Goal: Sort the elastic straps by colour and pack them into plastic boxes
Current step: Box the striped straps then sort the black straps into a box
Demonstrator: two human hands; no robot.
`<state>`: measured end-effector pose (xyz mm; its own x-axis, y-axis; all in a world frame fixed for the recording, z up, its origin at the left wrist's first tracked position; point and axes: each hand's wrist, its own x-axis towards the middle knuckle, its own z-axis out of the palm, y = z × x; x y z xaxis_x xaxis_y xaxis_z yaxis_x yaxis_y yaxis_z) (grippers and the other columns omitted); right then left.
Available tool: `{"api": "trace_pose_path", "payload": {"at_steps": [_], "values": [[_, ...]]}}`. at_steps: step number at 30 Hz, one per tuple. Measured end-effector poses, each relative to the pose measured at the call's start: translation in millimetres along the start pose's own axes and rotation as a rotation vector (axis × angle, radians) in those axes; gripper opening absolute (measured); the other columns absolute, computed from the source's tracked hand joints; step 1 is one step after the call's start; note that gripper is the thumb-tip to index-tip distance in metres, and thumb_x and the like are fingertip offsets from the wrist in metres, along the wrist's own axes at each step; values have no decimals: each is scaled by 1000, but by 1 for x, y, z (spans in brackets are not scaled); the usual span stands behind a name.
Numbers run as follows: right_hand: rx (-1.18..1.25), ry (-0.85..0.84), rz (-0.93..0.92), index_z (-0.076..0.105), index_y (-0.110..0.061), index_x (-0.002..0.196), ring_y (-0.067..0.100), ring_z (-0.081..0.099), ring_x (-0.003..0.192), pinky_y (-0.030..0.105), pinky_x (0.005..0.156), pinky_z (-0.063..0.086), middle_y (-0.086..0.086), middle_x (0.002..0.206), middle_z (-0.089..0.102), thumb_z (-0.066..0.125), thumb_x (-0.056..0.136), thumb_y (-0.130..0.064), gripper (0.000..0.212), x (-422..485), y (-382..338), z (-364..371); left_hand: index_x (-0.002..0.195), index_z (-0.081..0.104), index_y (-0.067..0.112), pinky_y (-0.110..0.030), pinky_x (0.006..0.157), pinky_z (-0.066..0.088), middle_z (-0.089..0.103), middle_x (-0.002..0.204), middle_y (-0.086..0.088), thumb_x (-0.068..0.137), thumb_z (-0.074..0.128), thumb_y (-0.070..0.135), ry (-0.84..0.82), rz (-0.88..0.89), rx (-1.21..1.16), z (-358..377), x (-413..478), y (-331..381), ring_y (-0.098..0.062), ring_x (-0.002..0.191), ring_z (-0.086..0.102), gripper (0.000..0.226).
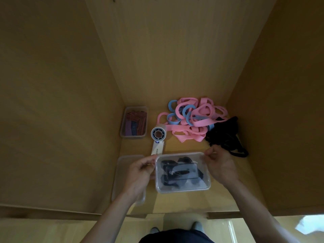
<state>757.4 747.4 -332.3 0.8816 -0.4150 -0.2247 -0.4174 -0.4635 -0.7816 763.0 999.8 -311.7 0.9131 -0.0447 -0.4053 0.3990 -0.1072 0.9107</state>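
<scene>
Pinching with the left grip (140,172) the far left corner of the clear box (182,190), and with the right grip (220,165) its far right corner. Holding black straps (175,174) inside, close to the front edge of the shelf (184,202). Lying just left of that box, under the left wrist: a see-through plastic piece (122,172), box or lid, hard to tell. Standing beyond that box to the left: a small box (133,136) with red-striped and purple straps (135,120). Lying just behind that box: a white hand fan (157,137). Piled farther back: pink and blue straps (192,118), touching a black strap heap (226,135). Some bare shelf between that box and the pink pile.
</scene>
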Motion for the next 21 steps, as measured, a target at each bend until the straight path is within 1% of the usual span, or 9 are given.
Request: {"api": "trace_pose_path", "payload": {"at_steps": [2, 5, 7, 9, 12, 13, 15, 19, 21], "values": [[-23, 21, -16, 61, -17, 85, 17, 66, 86, 28, 71, 46, 0, 88, 71, 66, 89, -10, 10, -2, 1, 1, 104, 78, 19, -24, 72, 59, 77, 102, 2, 98, 51, -8, -1, 6, -22, 2, -4, 3, -13, 97, 72, 38], [-70, 50, -42, 61, -19, 85, 22, 64, 88, 34, 78, 52, 1, 87, 69, 66, 89, -12, 10, -3, 1, 2, 99, 78, 19, -20, 68, 58, 78, 97, 8, 98, 47, -11, -2, 15, -46, 3, -11, 8, -8, 92, 73, 42], [-82, 62, -45, 61, -19, 85, 25, 64, 90, 36, 80, 52, 0, 85, 68, 67, 89, -13, 9, -3, 1, 4, 97, 77, 18, -19, 68, 57, 78, 96, 9, 97, 47, -13, -2, 15, -72, 4, -15, 10, -6, 94, 72, 44], [-89, 66, -42, 62, -18, 86, 26, 64, 90, 37, 81, 53, -2, 83, 67, 68, 89, -14, 8, -2, 1, 4, 96, 77, 19, -19, 71, 57, 78, 98, 7, 95, 48, -14, -9, 6, -99, 5, -18, 12, -7, 97, 72, 44], [-104, 63, -23, 62, -19, 84, 26, 65, 91, 37, 80, 53, -1, 84, 68, 66, 87, -12, 8, -1, 1, 5, 95, 76, 23, -23, 84, 54, 79, 99, 5, 92, 51, -13, -28, -12, -116, 7, -20, 16, -5, 99, 72, 44], [-103, 63, -15, 62, -19, 83, 27, 65, 91, 37, 80, 53, 0, 85, 68, 66, 87, -12, 9, -1, 1, 5, 96, 76, 23, -26, 87, 52, 79, 99, 4, 92, 51, -11, -34, -17, -120, 8, -21, 17, -5, 99, 72, 42], [-95, 69, -10, 62, -20, 82, 27, 66, 91, 37, 80, 53, 0, 85, 68, 66, 87, -12, 11, -2, 1, 6, 100, 75, 21, -29, 88, 52, 78, 100, 1, 93, 52, -8, -37, -21, -120, 9, -20, 18, -10, 100, 72, 37], [-100, 111, -75, 59, -19, 80, 26, 64, 83, 31, 71, 46, -13, 71, 59, 67, 86, -8, 15, -7, -2, 8, 105, 74, 11, -38, 90, 56, 77, 102, -8, 91, 56, -7, -8, -37, -127, 10, -16, 15, -25, 104, 71, 30], [-92, 117, -77, 58, -19, 79, 26, 64, 82, 29, 69, 44, -16, 70, 57, 67, 86, -7, 17, -8, -2, 8, 105, 74, 8, -40, 91, 55, 77, 103, -11, 90, 56, -9, 0, -42, -128, 10, -15, 14, -28, 104, 70, 30]]}}
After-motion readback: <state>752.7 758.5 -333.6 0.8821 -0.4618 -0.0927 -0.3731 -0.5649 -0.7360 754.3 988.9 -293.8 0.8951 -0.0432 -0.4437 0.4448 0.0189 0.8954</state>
